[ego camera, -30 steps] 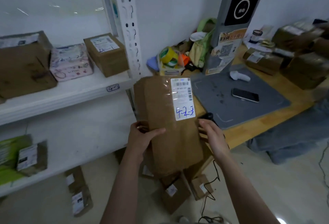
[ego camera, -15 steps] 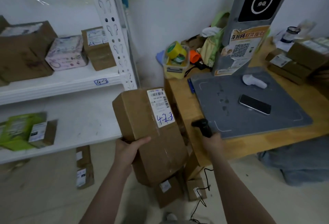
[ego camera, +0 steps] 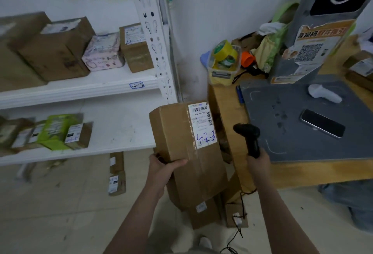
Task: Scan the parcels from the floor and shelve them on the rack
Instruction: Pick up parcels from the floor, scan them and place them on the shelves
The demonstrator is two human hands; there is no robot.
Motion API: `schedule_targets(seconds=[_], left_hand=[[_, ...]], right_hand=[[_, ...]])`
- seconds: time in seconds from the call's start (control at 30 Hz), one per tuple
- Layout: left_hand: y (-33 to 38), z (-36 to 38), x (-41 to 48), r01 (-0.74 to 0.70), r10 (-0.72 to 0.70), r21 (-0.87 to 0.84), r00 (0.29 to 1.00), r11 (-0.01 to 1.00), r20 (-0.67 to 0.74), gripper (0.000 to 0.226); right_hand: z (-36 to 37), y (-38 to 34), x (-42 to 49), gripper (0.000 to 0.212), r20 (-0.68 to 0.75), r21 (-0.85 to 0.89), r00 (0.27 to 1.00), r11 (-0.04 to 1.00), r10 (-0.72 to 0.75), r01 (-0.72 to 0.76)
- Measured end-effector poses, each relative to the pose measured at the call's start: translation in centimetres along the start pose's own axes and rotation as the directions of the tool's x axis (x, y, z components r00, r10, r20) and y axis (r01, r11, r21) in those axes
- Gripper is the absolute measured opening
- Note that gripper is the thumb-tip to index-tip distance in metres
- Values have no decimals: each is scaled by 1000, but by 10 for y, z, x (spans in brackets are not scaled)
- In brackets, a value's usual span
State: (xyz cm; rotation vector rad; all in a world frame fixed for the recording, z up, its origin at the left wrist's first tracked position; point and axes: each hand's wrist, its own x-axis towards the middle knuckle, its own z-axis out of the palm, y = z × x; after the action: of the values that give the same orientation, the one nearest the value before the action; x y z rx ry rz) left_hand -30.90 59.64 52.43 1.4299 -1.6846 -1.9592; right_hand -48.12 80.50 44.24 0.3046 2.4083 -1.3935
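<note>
My left hand (ego camera: 163,170) grips the left edge of a long brown parcel (ego camera: 181,149), thumb over its top face. A white label on it bears a barcode and blue writing "4-2-3". My right hand (ego camera: 258,162) holds a black corded barcode scanner (ego camera: 249,137) upright, just right of the parcel. The white rack (ego camera: 80,90) stands to the left, with several boxes on its upper shelf and small parcels on the lower one. More brown parcels (ego camera: 203,211) lie on the floor under the held one.
A wooden desk (ego camera: 302,170) on the right carries a grey mat (ego camera: 292,120), a phone (ego camera: 322,123), a white scanner (ego camera: 324,93), a tub with tape rolls (ego camera: 224,62) and a grey kiosk (ego camera: 323,28). A small parcel (ego camera: 117,181) lies on the floor by the rack.
The parcel has swung left and lower, toward the rack. My right hand left the parcel and now holds the black scanner raised beside it.
</note>
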Motion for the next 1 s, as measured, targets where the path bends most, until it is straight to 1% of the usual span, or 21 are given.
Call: schedule_targets(seconds=[0.07, 0.13, 0.17, 0.27, 0.37, 0.47, 0.57, 0.77, 0.9, 1.0], left_hand=[[-1, 3, 3, -36, 36, 11, 999, 999, 11, 90], [-4, 6, 6, -55, 54, 18, 998, 998, 24, 88], [-5, 8, 7, -57, 56, 31, 998, 998, 34, 89], [-7, 14, 9, -55, 50, 59, 996, 997, 71, 99], [-9, 19, 7, -63, 55, 72, 993, 995, 104, 103], [-12, 20, 5, -73, 64, 69, 991, 995, 118, 102], [-11, 17, 4, -80, 70, 73, 990, 994, 125, 101], [-13, 4, 0, -99, 93, 51, 988, 994, 120, 99], [-15, -4, -3, -101, 96, 37, 989, 994, 114, 97], [-17, -8, -5, -108, 103, 43, 989, 993, 108, 96]], right_hand=[[-4, -17, -27, 40, 10, 92, 995, 991, -103, 102], [-9, -33, -54, 37, 75, 178, 981, 970, -181, 165], [-10, -39, -66, 38, 111, 213, 971, 959, -213, 187], [-17, -57, -95, 50, 192, 269, 934, 932, -300, 244], [-20, -69, -112, 51, 206, 279, 905, 909, -371, 309], [-19, -74, -120, 48, 193, 313, 905, 898, -379, 310], [-20, -76, -122, 37, 193, 340, 906, 892, -376, 297], [-21, -73, -127, 25, 205, 337, 908, 897, -365, 285], [-20, -79, -135, 22, 221, 341, 879, 878, -422, 336], [-15, -79, -137, 21, 206, 329, 868, 867, -452, 373]])
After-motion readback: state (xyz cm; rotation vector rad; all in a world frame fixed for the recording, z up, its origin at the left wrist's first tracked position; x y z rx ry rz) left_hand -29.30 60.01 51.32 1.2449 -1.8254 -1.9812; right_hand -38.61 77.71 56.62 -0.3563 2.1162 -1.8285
